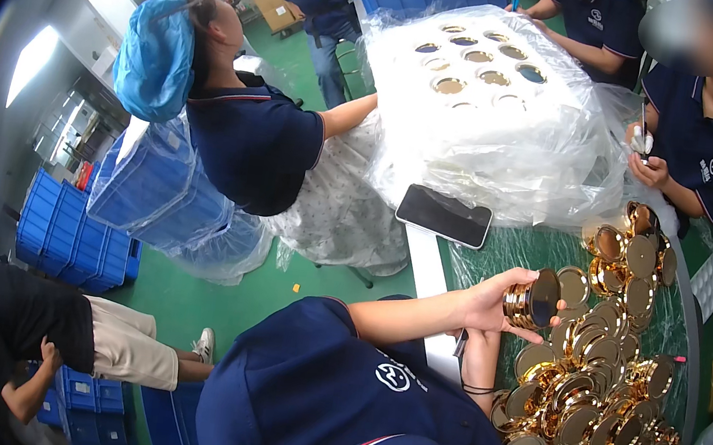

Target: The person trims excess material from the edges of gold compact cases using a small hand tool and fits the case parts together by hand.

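While our left grip [487, 305] pinches a sideways stack of round gold cases [530, 301], loose shiny gold discs [589, 402] lie rightward of it.

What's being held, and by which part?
Left hand: a stack of shiny gold round discs, gripped around its outer edges. Right hand: mostly hidden, cannot tell.

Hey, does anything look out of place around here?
Yes: a small orange scrap lies alone on the green floor, perhaps dropped. The gold round pieces also lie jumbled at many angles, though that may simply be loose piling.
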`<state>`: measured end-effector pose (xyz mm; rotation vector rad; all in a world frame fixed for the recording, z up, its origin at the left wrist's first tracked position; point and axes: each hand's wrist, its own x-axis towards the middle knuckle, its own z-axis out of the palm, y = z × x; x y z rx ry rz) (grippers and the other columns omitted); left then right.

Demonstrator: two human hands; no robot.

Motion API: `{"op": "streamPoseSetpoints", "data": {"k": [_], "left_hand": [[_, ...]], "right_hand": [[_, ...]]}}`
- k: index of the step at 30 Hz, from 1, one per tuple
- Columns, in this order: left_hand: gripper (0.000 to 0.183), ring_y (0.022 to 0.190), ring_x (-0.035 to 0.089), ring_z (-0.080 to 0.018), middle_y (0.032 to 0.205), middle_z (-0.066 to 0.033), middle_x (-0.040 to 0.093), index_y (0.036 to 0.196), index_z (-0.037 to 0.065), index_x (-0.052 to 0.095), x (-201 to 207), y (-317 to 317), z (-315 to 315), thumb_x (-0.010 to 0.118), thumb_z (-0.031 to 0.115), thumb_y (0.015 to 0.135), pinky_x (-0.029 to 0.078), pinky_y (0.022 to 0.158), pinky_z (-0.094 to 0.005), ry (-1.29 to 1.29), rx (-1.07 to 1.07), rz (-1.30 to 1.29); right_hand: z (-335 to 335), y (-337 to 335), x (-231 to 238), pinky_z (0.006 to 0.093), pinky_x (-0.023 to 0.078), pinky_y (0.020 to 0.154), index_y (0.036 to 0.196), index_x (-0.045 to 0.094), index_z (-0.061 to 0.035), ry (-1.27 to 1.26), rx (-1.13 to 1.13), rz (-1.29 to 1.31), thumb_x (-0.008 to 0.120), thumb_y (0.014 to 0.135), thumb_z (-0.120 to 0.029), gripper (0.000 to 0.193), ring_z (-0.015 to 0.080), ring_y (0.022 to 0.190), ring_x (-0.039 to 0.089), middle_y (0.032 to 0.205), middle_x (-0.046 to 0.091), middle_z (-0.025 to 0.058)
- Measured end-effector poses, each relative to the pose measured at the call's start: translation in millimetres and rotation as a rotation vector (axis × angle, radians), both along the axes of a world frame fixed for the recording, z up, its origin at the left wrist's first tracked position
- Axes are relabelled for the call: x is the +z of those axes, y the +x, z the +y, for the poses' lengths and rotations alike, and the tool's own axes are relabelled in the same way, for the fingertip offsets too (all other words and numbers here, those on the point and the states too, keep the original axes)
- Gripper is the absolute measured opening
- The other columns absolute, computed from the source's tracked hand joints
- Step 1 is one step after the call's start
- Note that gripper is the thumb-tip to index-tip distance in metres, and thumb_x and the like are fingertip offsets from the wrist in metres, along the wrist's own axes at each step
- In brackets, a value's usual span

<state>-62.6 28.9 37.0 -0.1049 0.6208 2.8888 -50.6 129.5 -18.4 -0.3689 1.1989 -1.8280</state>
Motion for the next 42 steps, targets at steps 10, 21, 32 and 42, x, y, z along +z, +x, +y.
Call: {"op": "streamPoseSetpoints", "data": {"k": [10, 21, 32, 42], "left_hand": [[0.045, 0.114, 0.051, -0.0275, 0.126, -0.0107, 0.049, 0.127, 0.009, 0.040, -13.5, -3.3, 6.4, 0.051, 0.028, 0.087, 0.043, 0.093, -0.0516, 0.000, 0.062, 0.010], [0.050, 0.118, 0.047, -0.0292, 0.130, -0.0117, 0.045, 0.130, 0.013, 0.039, -7.5, -0.3, 5.7, 0.053, 0.034, 0.086, 0.040, 0.094, -0.0561, 0.128, 0.098, 0.063], [0.049, 0.114, 0.050, -0.0284, 0.125, -0.0117, 0.048, 0.130, 0.011, 0.038, -15.5, -3.6, 8.9, 0.052, 0.030, 0.087, 0.043, 0.093, -0.0522, 0.013, 0.065, 0.035], [0.062, 0.103, 0.055, -0.0292, 0.116, -0.0155, 0.052, 0.130, 0.005, 0.036, -10.2, -4.7, 6.0, 0.041, 0.052, 0.090, 0.049, 0.085, -0.0499, 0.043, 0.055, 0.041]], "right_hand": [[-0.1, 0.7, -8.8, 0.0277, 0.047, 0.080, 0.119, 0.045, 0.0053, 0.023, -0.037, 0.023, 0.048, 0.091, -0.008, 0.032, 0.0158, 0.098, 0.054, 0.110, 0.052, 0.0102], [0.6, -0.3, 5.3, 0.0270, 0.045, 0.078, 0.117, 0.047, 0.0059, 0.019, -0.057, 0.053, 0.050, 0.088, -0.006, 0.031, 0.0130, 0.095, 0.053, 0.110, 0.052, 0.0086], [-3.7, 2.1, 13.6, 0.0286, 0.044, 0.083, 0.117, 0.047, 0.0056, -0.058, -0.101, 0.047, 0.050, 0.088, -0.004, 0.031, 0.0154, 0.100, 0.053, 0.114, 0.052, 0.0107], [1.5, -1.9, -12.8, 0.0286, 0.044, 0.081, 0.117, 0.046, 0.0075, 0.028, -0.065, 0.089, 0.050, 0.086, -0.004, 0.033, 0.0145, 0.099, 0.051, 0.112, 0.052, 0.0107]]}}
